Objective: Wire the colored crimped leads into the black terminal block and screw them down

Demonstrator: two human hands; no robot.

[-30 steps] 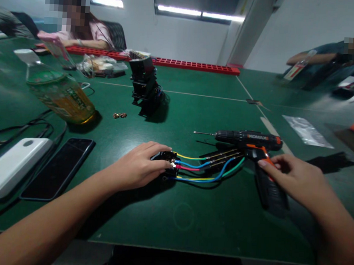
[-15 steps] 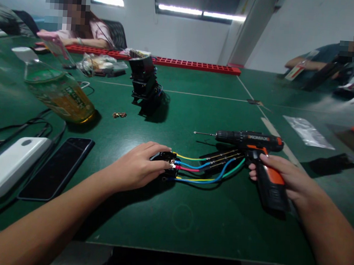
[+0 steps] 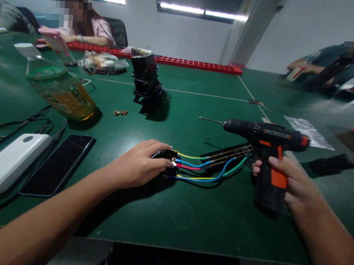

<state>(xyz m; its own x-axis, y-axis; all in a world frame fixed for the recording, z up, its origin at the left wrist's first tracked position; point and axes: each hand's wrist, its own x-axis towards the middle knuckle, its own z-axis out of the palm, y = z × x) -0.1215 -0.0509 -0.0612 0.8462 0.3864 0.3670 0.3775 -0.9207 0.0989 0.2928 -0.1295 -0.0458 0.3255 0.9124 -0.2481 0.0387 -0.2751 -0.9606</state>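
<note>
My left hand [image 3: 146,162] is closed on a small black electrical part [image 3: 171,172] with metal screw terminals, lying at the near middle of the table. Yellow, blue and red wires [image 3: 191,167] run rightward from it to a long black strip [image 3: 226,156] with brass-coloured bars. A loose ring end of a blue wire sticks out at the part's near edge. In my right hand [image 3: 294,179] is a black and orange cordless drill [image 3: 267,134], gripped by its handle. Its long thin bit points left, above the table and beyond the strip, touching nothing.
A tilted tea bottle [image 3: 74,98], white power bank [image 3: 16,162] and phone [image 3: 58,165] lie left. Small brass screws [image 3: 120,113] and a stack of black parts [image 3: 146,84] stand beyond my left hand. A red slotted strip [image 3: 196,64] runs behind; two people sit across.
The drill in my right hand has moved right and lifted slightly, its bit now tilting a little upward to the left. My left hand stays on the black part.
</note>
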